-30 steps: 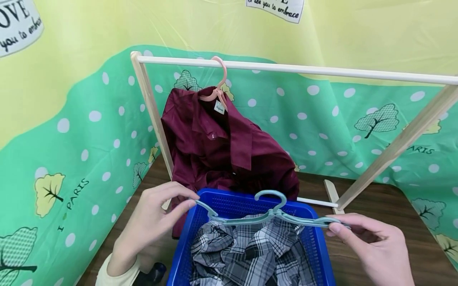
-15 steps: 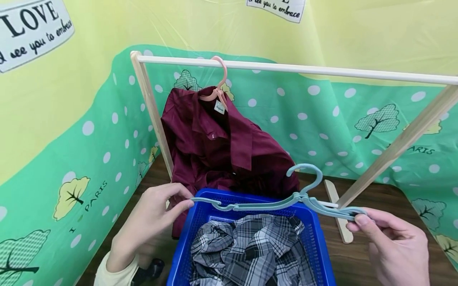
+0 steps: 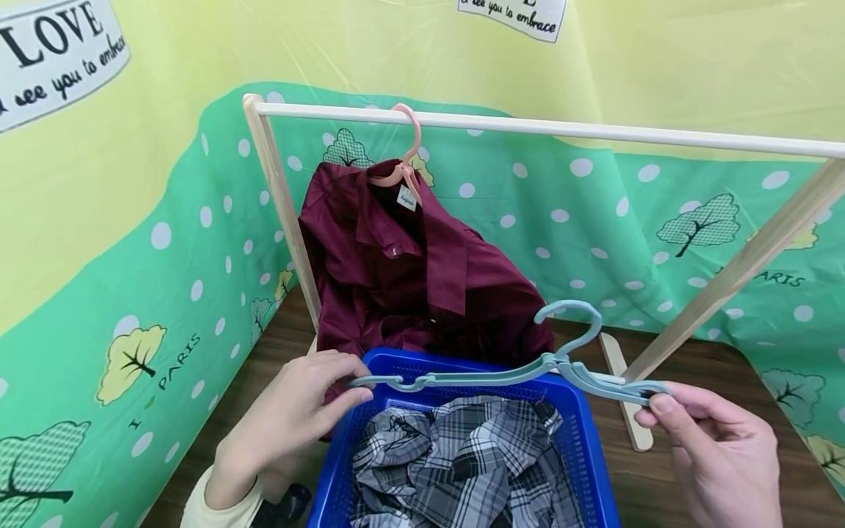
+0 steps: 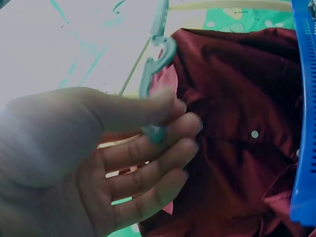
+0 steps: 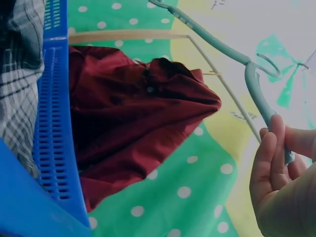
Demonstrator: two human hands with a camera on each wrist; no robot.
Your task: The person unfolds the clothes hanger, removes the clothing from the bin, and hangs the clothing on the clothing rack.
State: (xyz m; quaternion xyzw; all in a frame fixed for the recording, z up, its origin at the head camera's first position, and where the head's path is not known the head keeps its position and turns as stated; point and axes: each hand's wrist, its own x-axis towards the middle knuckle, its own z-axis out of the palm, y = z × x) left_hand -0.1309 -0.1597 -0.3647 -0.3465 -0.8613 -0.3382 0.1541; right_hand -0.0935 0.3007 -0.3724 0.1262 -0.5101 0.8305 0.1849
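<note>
A light blue plastic hanger (image 3: pixel 488 378) is held level over the far part of a blue basket (image 3: pixel 592 462), its hook pointing up. My right hand (image 3: pixel 722 444) pinches its right end between thumb and fingers. At the other end, my left hand (image 3: pixel 290 414) has the tip between thumb and forefinger; in the left wrist view the thumb (image 4: pixel 160 101) crosses over the hanger end, and the remaining fingers are spread loosely. Below, a crumpled grey and black plaid shirt (image 3: pixel 462 458) lies in the basket.
Behind the basket a maroon shirt (image 3: pixel 495 271) hangs by a pink hanger (image 3: pixel 416 136) from the white bar (image 3: pixel 594 131) of a wooden rack. The rack stands on a dark wood table (image 3: pixel 634 491). Patterned green and yellow cloth surrounds everything.
The blue hanger and my right hand have shifted right and the hook has risen. My left hand, lately, has edged right, further over the hanger's tip.
</note>
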